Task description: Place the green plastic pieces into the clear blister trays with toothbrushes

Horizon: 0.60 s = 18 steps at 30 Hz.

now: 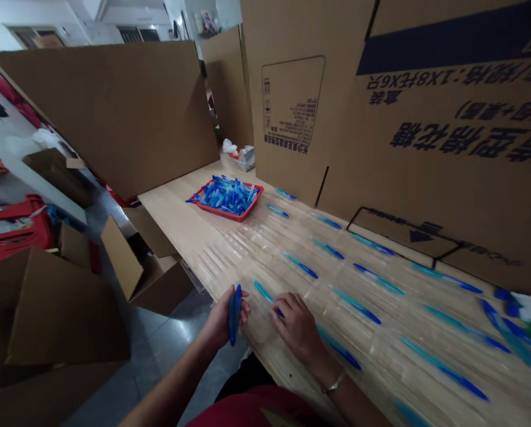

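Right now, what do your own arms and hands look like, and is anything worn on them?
Both are bare, with no gloves: left hand, right hand. The forearms show no sleeves. A thin silvery bracelet circles the right wrist. A red garment shows at the bottom edge of the view.

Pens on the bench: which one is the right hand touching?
The pen at the layout's near left corner, next to the left hand gripping a bundle of pens; the right hand covers its dark end.
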Tool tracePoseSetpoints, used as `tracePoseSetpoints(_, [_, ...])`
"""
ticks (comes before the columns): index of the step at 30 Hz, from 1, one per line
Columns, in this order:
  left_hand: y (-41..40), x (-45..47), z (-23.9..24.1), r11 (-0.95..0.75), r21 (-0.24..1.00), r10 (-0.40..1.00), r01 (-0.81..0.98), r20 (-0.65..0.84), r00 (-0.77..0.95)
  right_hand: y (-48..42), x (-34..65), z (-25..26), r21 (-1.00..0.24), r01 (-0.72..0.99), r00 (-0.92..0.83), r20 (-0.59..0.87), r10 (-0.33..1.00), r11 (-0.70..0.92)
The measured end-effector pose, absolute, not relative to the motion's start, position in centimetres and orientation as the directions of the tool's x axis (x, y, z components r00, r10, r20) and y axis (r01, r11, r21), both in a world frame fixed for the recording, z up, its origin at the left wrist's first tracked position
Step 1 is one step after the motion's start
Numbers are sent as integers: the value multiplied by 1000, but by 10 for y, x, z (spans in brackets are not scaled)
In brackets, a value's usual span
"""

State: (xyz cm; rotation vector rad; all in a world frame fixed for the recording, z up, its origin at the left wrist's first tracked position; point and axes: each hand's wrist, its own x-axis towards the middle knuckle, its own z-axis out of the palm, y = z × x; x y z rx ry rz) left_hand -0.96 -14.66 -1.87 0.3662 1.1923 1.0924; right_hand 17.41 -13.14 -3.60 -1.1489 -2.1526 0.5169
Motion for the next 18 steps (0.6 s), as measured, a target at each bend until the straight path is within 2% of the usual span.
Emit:
tracePoseSetpoints(3, [-145, 1, -9, 486, 643, 827, -592, -558, 72, -132, 167, -22, -747, 495, -364, 285, 887, 444])
tracePoseSetpoints(5, [-145, 11, -7, 495, 624, 822, -605, -562, 92, -131, 160, -16, -851, 398, -322, 222, 920, 344])
tracePoseSetpoints(9, [-151, 26, -7, 501, 728, 841, -468, -538, 62, -117, 145, -17, -965, 253, -241, 11, 970, 74])
tracePoseSetpoints(11, [-153, 25, -7, 476, 782, 865, -401, -498, 57, -105, 140, -19, -983, 181, -357, -102, 928, -38])
tracePoseSetpoints(14, [-150, 15, -5, 457, 796, 878, -396, -475, 59, -84, 137, -17, -990, 64, -583, -136, 801, -122])
tracePoseSetpoints(16, [-143, 3, -4, 408, 779, 875, -475, -483, -40, -66, 135, -16, -989, 0, -615, -116, 780, -147])
tracePoseSetpoints(18, [-134, -14, -5, 298, 785, 835, -543, -490, -251, -45, 131, -15, -995, -22, -519, -75, 852, -101])
